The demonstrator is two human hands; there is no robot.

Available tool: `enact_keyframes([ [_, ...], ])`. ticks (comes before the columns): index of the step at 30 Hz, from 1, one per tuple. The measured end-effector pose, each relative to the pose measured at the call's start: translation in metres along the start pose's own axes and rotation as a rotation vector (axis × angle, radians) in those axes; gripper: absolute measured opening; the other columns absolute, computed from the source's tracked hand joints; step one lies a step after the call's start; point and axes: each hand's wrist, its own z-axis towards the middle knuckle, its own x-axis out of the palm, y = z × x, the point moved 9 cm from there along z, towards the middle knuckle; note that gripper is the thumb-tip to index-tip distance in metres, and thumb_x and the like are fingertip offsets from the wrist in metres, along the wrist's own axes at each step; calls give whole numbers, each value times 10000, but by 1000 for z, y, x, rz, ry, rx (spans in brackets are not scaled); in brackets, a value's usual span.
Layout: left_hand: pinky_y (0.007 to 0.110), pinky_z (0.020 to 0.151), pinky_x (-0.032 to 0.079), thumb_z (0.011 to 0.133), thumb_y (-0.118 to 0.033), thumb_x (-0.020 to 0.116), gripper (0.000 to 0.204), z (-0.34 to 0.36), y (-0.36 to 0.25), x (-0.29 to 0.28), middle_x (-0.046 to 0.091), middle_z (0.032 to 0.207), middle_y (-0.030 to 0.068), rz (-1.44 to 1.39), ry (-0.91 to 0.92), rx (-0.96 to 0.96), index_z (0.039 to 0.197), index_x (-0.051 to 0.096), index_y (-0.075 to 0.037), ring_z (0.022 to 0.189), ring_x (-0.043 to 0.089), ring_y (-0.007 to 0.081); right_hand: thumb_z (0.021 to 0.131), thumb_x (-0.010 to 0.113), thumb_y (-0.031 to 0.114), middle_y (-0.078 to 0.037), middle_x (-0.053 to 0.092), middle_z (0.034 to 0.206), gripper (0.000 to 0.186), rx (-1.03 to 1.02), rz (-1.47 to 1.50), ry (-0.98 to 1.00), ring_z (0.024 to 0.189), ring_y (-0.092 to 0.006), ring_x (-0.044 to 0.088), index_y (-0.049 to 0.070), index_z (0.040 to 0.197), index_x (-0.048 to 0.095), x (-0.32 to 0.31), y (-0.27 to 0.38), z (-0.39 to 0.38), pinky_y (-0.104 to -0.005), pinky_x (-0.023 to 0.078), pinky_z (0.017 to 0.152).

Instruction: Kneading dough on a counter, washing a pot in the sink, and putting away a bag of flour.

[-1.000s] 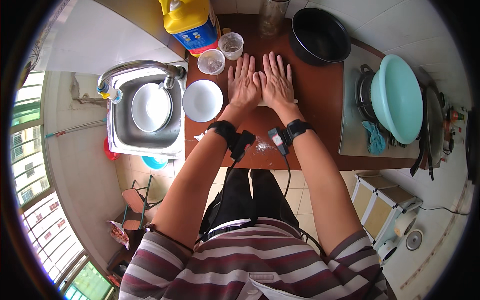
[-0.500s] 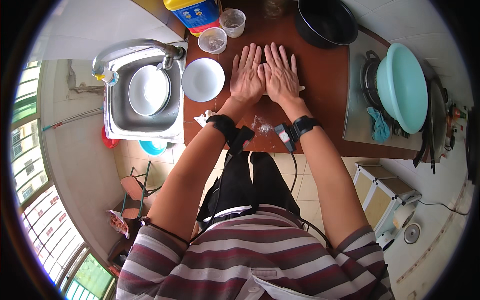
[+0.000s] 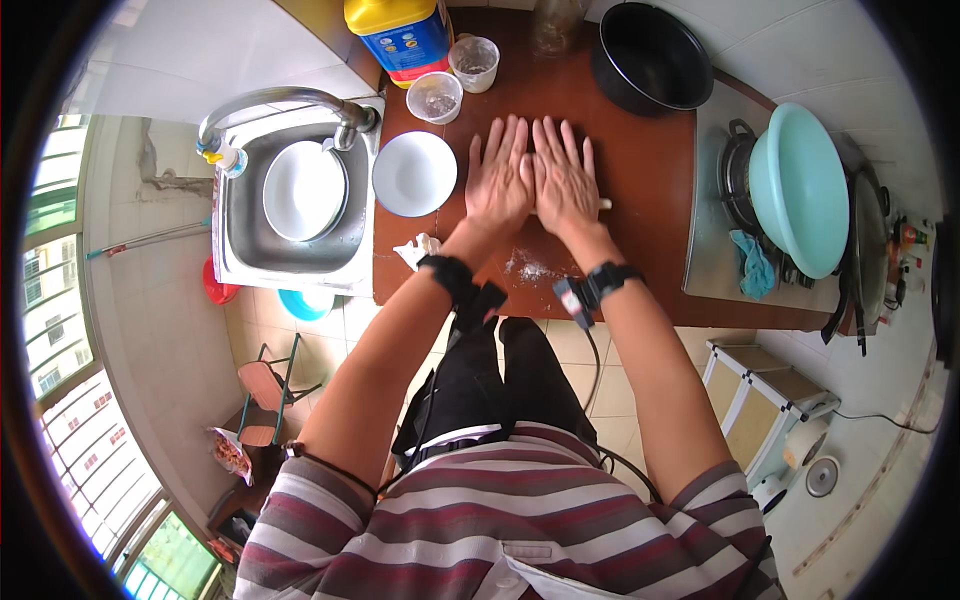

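Observation:
My left hand [image 3: 498, 180] and my right hand [image 3: 565, 182] lie palm down side by side, fingers extended, pressing on a pale, elongated piece [image 3: 604, 204] that is mostly hidden beneath them; I cannot make out what it is. They rest over the brown counter [image 3: 650, 240]. White powder [image 3: 530, 271] is scattered nearer my body. A white bowl [image 3: 414, 170] stands left of my hands, with a crumpled white scrap [image 3: 415, 252] below it. Beyond them are two clear plastic cups [image 3: 434, 98] [image 3: 473, 63] with whitish residue.
A steel sink [image 3: 280, 265] at left holds white bowls [image 3: 298, 185]. A yellow jug [image 3: 398, 30] and a black pot [image 3: 650, 55] stand at the back. At right, a turquoise basin [image 3: 795, 190] sits on the stove beside a blue cloth [image 3: 750, 265]. A chair [image 3: 262, 390] stands lower left.
Both hands, still flat, have moved toward my body across the counter, and the pale piece under them has shifted the same way. The camera's view has shifted slightly.

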Motion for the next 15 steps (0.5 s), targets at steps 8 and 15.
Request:
enact_keyframes([
  [8,505,1146,138,965,-282,343,538,-64,-13,-15,334,1510,105,-53,215,44,1465,322,-85,1420,243,277,993,323,279,-105,315,1519,524,-34,76,151,1420,-274,242,41,1459,317,-4,25,-67,-472,149,1163],
  [15,498,1149,132,963,-292,336,544,-20,1,-5,311,1523,108,13,63,-53,1458,329,-67,1429,225,275,985,345,297,-83,277,1540,531,7,-11,26,1430,-257,223,75,1467,313,-2,12,-10,-470,129,1168],
])
